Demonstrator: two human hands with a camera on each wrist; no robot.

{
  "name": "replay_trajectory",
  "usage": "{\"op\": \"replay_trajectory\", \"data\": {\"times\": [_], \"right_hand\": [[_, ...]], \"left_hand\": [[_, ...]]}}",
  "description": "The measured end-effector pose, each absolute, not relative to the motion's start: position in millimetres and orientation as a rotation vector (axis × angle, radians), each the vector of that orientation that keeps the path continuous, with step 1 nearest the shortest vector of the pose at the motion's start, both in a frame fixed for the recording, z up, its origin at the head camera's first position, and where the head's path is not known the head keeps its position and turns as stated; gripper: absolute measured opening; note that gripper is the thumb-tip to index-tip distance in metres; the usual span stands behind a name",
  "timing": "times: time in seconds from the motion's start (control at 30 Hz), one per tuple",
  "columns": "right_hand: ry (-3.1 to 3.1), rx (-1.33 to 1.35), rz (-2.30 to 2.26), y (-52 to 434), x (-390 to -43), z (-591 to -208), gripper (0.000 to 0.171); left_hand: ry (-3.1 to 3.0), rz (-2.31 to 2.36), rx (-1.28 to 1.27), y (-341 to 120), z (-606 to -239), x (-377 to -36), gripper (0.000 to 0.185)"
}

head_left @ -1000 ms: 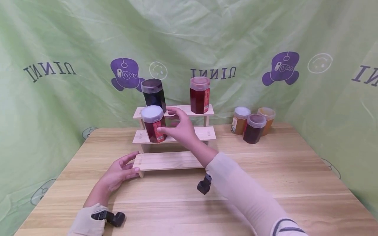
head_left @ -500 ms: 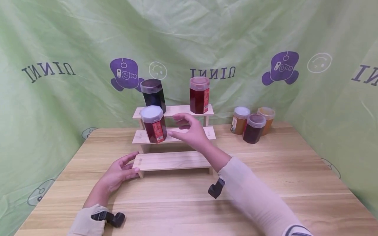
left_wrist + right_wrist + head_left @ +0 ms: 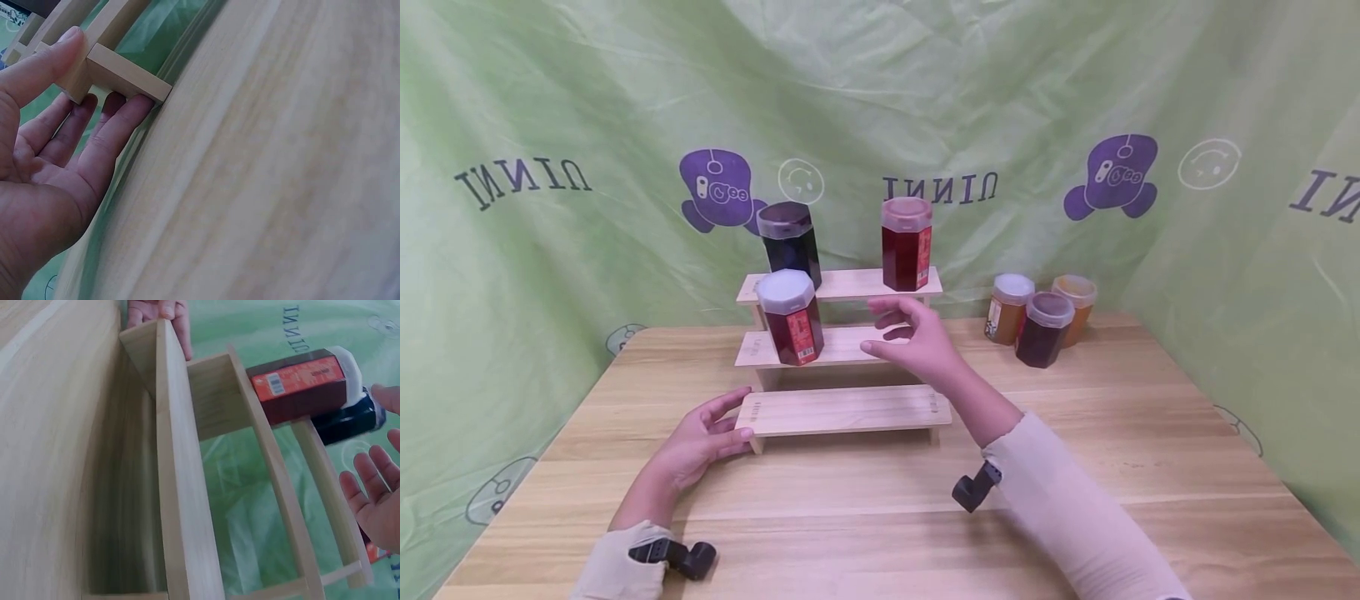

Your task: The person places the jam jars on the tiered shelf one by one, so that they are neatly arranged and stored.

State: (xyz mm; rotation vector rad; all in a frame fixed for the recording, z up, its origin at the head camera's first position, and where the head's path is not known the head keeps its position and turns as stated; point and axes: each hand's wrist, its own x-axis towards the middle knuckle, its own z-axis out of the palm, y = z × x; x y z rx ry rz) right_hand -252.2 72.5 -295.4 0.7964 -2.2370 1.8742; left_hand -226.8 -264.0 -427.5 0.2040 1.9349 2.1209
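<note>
A person sits at a wooden table with a 3-step wooden rack at the centre of the head view, a green printed cloth hanging behind it.

The left hand, lower left of centre, rests on the table with its fingers straight against the left end of the rack's bottom step. The left wrist view shows the thumb lying over the top of that corner and the fingers pressed to the end face from below, lightly bracing the rack without closing round it.

The right hand hangs in the air at centre frame, in front of the right part of the middle step. It is relaxed and half spread, the thumb and fingers apart and holding nothing.

A red jar with a white lid stands on the left of the middle step, well apart from the right hand. On the top step stand a dark jar at left and a second red jar at right.

At right of centre, 3 more jars stand grouped on the table near the cloth: 2 amber, 1 dark.
</note>
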Motion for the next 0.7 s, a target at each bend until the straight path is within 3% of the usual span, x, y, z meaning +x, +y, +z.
{"op": "replay_trajectory", "data": {"times": [0.7], "right_hand": [[-2.224, 0.778, 1.756, 122.5, -254.4, -316.2, 0.048]], "left_hand": [[1.946, 2.115, 0.201, -265.6, -431.0, -229.1, 0.074]]}}
